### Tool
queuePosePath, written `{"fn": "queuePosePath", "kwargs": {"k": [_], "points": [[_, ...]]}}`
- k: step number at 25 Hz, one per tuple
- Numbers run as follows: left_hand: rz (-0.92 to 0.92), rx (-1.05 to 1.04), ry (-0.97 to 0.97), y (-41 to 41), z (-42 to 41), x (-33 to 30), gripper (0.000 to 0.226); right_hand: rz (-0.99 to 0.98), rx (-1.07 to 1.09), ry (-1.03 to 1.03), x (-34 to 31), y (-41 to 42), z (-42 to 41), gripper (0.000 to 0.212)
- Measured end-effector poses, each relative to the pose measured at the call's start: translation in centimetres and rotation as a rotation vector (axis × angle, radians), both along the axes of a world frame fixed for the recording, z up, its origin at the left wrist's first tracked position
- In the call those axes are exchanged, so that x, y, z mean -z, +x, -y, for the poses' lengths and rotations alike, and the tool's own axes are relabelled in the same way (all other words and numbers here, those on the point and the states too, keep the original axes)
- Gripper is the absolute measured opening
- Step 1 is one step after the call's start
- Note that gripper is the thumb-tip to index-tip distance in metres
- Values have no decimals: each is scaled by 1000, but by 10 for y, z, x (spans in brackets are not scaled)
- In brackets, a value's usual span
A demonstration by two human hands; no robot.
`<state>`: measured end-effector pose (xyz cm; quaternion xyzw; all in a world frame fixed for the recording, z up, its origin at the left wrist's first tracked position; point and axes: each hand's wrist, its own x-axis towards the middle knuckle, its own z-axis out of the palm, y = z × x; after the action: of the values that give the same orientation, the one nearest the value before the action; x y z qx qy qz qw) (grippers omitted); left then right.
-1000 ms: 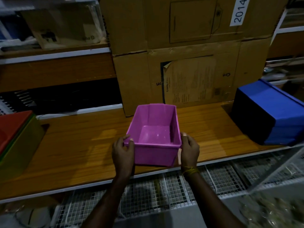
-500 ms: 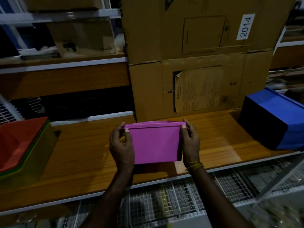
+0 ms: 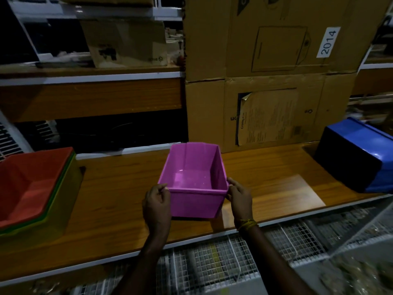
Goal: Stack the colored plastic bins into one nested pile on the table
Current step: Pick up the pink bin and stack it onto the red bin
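A pink plastic bin [image 3: 194, 201] stands upright with its mouth up near the front of the wooden table [image 3: 119, 192]. My left hand [image 3: 157, 204] grips its near left corner and my right hand [image 3: 240, 199] grips its near right corner at the rim. At the far left a red bin [image 3: 32, 184] sits nested inside a green bin [image 3: 63, 199]. A blue bin [image 3: 359, 158] lies overturned at the right end of the table.
Large cardboard boxes [image 3: 265, 92] rise behind the pink bin. A wooden shelf [image 3: 91, 99] with a smaller box runs at the back left. White wire mesh racks [image 3: 212, 262] lie below the table's front edge.
The pink bin was tipped up with its near wall facing me half a second ago; it now sits level with its inside showing. Both hands kept hold of it.
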<state>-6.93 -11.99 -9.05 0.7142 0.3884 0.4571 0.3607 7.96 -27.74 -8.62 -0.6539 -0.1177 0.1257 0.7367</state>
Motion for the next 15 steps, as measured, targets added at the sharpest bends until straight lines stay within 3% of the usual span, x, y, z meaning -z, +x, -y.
{"fn": "queuePosePath", "kwargs": {"k": [6, 10, 15], "points": [[-338, 34, -6, -29, -32, 24, 17, 87, 56, -210, 34, -29, -28, 32], [-505, 38, 173, -32, -28, 26, 18, 48, 36, -178, 36, -44, -47, 41], [-505, 369, 215, -22, 4, 19, 41, 32, -156, -114, 39, -57, -67, 36]]}}
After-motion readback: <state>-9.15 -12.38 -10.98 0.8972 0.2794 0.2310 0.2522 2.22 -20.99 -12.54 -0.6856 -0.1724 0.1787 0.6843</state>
